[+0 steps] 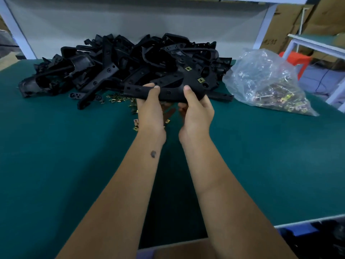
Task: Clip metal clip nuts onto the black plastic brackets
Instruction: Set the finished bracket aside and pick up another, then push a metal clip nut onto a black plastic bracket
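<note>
Green matting [65,146] carries a clear plastic bag [261,71] of clip nuts [276,98] beside the bracket pile [121,60], while my left hand [150,107] and right hand [198,109] both clasp one black bracket [168,93] above it.

Green worktop [56,156], grey backboard [130,21]; seemingly cardboard boxes [291,21] right

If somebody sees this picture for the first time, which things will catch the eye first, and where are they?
First, the two bare hands in the middle: the left hand and the right hand grip one black bracket that already carries brass-coloured clips. Behind it a big heap of black brackets lies on the green table. To the right sits a clear plastic bag of clips.
</note>
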Demonstrator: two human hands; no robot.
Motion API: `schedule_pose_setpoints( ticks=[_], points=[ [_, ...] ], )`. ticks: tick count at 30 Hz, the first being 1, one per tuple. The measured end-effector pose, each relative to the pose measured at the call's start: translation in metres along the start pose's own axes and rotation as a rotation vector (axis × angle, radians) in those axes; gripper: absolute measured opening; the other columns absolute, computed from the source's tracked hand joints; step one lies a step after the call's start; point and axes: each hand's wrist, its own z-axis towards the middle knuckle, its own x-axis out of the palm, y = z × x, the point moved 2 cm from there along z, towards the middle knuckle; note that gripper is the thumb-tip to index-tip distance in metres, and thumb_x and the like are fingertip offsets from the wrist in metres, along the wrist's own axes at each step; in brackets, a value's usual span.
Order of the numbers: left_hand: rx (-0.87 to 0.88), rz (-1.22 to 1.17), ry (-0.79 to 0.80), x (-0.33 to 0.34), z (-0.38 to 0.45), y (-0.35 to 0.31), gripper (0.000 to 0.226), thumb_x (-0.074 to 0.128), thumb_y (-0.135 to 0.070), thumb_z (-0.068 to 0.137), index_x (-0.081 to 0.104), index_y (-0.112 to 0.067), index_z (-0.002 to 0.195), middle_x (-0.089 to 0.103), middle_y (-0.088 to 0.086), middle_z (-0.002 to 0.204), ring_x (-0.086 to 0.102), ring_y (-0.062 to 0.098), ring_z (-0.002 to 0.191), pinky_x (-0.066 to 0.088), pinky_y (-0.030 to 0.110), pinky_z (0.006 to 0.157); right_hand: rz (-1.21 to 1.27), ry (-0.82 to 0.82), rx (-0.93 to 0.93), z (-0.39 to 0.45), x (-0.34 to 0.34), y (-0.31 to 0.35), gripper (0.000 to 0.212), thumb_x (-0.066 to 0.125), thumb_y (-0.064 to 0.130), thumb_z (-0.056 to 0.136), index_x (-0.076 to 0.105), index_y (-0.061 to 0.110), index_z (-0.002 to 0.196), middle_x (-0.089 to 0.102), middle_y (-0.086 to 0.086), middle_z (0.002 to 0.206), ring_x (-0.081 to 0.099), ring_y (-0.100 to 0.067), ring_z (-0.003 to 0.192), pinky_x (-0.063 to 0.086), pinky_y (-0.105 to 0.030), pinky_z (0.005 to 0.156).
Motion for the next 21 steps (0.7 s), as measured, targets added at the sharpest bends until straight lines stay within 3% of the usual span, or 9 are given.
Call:
schedule_pose_setpoints(
  ticks=[1,3,6,8,10,13,16,21],
  points=[
    [-0.016,-0.024,0.013,0.014,-0.01,0.007,0.012,0.055,-0.02,0.096,0.059,-0.029,0.103,0.067,0.008,0.121,0.065,0.028,0.11,0.052,0.048,0.099,0.041,-0.053,-0.014,0.0,-0.007,0.007,0.007,0.069,0.008,0.088,0.07,0.014,0.092,0.07,0.0,0.088,0.061,-0.011,0.072,0.055,-0.026,0.07],
    [-0.052,-0.038,0.05,0.042,-0.031,0.022,0.012,0.056,-0.018,0.096,0.06,-0.029,0.097,0.068,0.006,0.115,0.065,0.029,0.11,0.053,0.046,0.098,0.108,-0.166,-0.054,0.002,-0.026,0.025,0.01,0.066,0.001,0.087,0.067,0.009,0.093,0.069,-0.008,0.092,0.061,-0.019,0.079,0.054,-0.033,0.078],
    [-0.106,0.004,0.129,0.084,-0.063,0.047,0.008,0.056,-0.019,0.096,0.06,-0.026,0.094,0.068,0.005,0.098,0.065,0.024,0.087,0.054,0.038,0.079,0.12,-0.287,-0.111,0.006,-0.07,0.058,0.01,0.066,0.0,0.088,0.063,0.009,0.088,0.065,-0.007,0.082,0.054,-0.01,0.056,0.049,-0.022,0.055],
    [-0.16,0.002,0.186,0.109,-0.088,0.066,0.008,0.054,-0.02,0.096,0.058,-0.026,0.094,0.068,0.003,0.099,0.067,0.023,0.086,0.056,0.037,0.08,0.093,-0.357,-0.163,0.008,-0.105,0.081,0.009,0.065,0.002,0.089,0.062,0.009,0.086,0.062,-0.001,0.075,0.049,-0.005,0.047,0.044,-0.019,0.049],
    [-0.191,-0.006,0.194,0.133,-0.116,0.087,0.009,0.054,-0.02,0.095,0.058,-0.026,0.1,0.066,-0.002,0.104,0.067,0.018,0.093,0.057,0.033,0.077,0.07,-0.419,-0.23,0.007,-0.142,0.106,0.007,0.064,0.001,0.09,0.06,0.007,0.087,0.058,-0.001,0.07,0.045,-0.006,0.046,0.042,-0.021,0.048],
    [-0.23,-0.025,0.227,0.166,-0.168,0.121,0.025,0.054,-0.018,0.098,0.051,-0.025,0.121,0.061,-0.009,0.106,0.061,0.006,0.088,0.053,0.027,0.07,0.041,-0.523,-0.315,-0.002,-0.204,0.138,0.013,0.063,0.001,0.091,0.058,0.009,0.081,0.056,-0.002,0.069,0.042,-0.012,0.051,0.039,-0.025,0.052],
    [-0.322,-0.006,0.367,0.191,-0.223,0.152,0.021,0.055,-0.013,0.097,0.049,-0.03,0.107,0.059,-0.007,0.103,0.061,0.003,0.084,0.054,0.023,0.061,0.071,-0.623,-0.364,-0.021,-0.273,0.163,0.013,0.063,0.004,0.092,0.061,0.012,0.082,0.058,0.0,0.068,0.044,-0.012,0.051,0.039,-0.028,0.053],
    [-0.528,0.029,0.671,0.197,-0.295,0.201,0.016,0.058,-0.001,0.094,0.058,-0.017,0.093,0.063,0.001,0.088,0.066,0.01,0.069,0.056,0.022,0.056,0.193,-0.807,-0.462,-0.072,-0.38,0.187,0.019,0.058,0.002,0.094,0.061,0.016,0.081,0.064,0.005,0.061,0.052,-0.007,0.047,0.041,-0.02,0.046]
  ],
)
